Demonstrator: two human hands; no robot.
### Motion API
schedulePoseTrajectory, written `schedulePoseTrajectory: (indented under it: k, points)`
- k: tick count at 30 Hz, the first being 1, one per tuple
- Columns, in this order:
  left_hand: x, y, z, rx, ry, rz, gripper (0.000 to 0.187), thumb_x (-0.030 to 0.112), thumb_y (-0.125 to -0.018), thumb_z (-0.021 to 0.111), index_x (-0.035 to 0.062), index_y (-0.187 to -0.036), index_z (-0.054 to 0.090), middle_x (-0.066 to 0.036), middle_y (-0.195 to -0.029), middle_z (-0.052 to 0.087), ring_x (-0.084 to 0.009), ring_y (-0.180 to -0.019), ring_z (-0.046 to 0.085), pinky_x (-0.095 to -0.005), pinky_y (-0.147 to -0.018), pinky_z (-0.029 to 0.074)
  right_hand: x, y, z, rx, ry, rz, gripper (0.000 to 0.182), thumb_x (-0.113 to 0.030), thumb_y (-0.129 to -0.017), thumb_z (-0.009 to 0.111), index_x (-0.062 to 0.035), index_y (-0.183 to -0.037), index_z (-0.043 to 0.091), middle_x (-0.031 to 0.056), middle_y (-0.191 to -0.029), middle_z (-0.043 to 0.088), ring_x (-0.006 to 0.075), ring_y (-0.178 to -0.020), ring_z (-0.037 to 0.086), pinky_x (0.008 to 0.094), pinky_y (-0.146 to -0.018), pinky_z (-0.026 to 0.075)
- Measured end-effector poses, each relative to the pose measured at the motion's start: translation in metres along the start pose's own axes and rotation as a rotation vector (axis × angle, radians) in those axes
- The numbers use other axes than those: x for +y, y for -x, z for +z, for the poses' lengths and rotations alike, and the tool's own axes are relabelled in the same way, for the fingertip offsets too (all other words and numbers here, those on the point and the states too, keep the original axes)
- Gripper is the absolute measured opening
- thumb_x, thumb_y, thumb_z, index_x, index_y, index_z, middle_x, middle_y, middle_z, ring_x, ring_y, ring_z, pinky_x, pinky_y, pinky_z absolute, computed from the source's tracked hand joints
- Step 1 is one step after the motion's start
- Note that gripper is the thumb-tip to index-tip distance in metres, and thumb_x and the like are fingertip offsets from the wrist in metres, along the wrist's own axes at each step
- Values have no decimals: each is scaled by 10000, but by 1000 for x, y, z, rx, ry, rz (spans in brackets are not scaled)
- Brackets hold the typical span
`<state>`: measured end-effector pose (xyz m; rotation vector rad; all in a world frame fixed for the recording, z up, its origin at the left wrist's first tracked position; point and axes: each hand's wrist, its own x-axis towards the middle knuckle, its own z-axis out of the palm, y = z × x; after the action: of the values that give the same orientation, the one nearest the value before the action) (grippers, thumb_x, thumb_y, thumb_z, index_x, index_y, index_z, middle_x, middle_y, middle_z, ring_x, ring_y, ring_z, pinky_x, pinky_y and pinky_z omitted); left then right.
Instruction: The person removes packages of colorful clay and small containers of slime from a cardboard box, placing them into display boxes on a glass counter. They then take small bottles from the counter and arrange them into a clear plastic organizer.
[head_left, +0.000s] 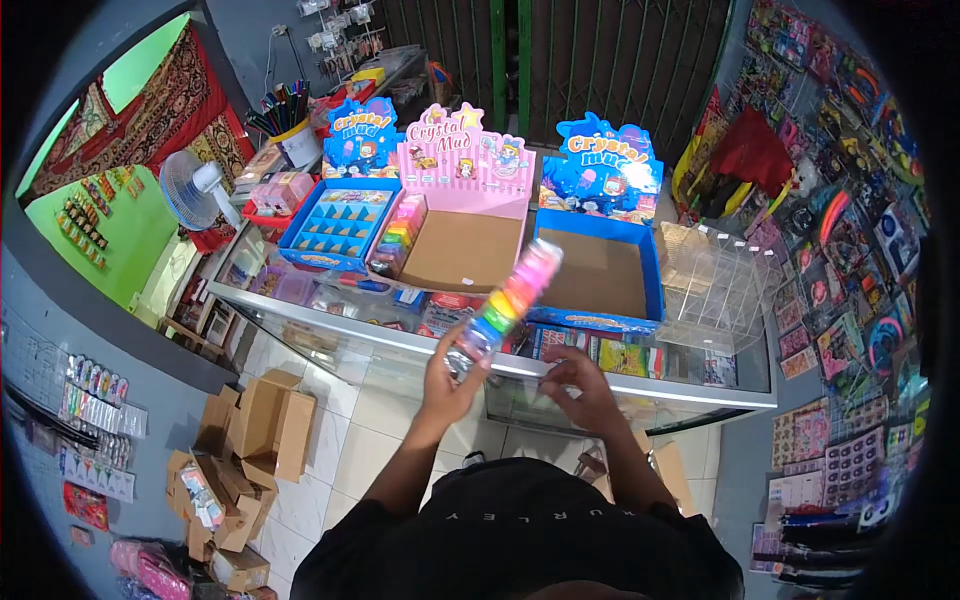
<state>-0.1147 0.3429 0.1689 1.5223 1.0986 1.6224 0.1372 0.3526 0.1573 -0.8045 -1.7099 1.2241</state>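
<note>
My left hand (455, 380) is wrapped round the lower end of a tall clear pack of rainbow-coloured mud tubs (505, 308). The pack tilts up and to the right above the counter, pink at the top, then orange, yellow, green and blue; motion blurs its top end a little. My right hand (582, 393) hangs apart from it over the counter's front edge, fingers loosely bent and nothing visible in them. Beyond the pack stand a pink Crystal Mud display box (465, 250), with similar rainbow packs (400, 235) along its left side, and a blue Crystal Mud display box (600, 265).
Another blue box with a divided insert (340, 225) stands at the left of the glass counter (400, 335). A wire rack (715, 290) occupies the right end. A fan (197, 190) and a pen tub (297, 145) are at left. Cardboard boxes (275, 425) lie on the floor.
</note>
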Motion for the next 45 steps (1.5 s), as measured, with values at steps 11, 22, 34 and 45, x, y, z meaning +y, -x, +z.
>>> schedulePoseTrajectory:
  k: [11, 22, 34, 45]
  points:
    - [-27, -108, -36, 375, -379, 88, 463, 236, -928, 705, -15, -1272, 522, -163, -1134, 618, -274, -1015, 612, -383, -903, 475, 46, -4, -52, 216, -136, 2, 472, 85, -876, 697, -62, -1289, 524, 26, -1020, 574, 79, -822, 605, 228, -735, 518]
    - [-17, -133, -22, 156, -1029, -15, 547, 251, -843, 726, 48, -1311, 528, -190, -1161, 648, -378, -1121, 601, -562, -981, 346, 54, 1, -56, 185, 71, -17, 312, 8, -863, 744, -33, -1145, 617, 44, -903, 636, 106, -798, 635, 260, -713, 542]
    - [-42, -161, -45, 228, -810, 180, 317, 109, -767, 805, -33, -993, 634, -224, -949, 655, -390, -897, 646, -451, -805, 513, 39, 0, -52, 220, 229, -64, 140, -17, -856, 744, -35, -966, 659, 62, -844, 667, 122, -739, 663, 269, -674, 540]
    - [-62, -161, -56, 118, -1109, -56, 407, 275, -733, 847, 9, -963, 642, -207, -1004, 654, -390, -936, 656, -468, -827, 541, 31, 0, -46, 231, 300, -85, 82, 7, -862, 727, -26, -913, 673, 71, -854, 656, 138, -755, 665, 272, -674, 537]
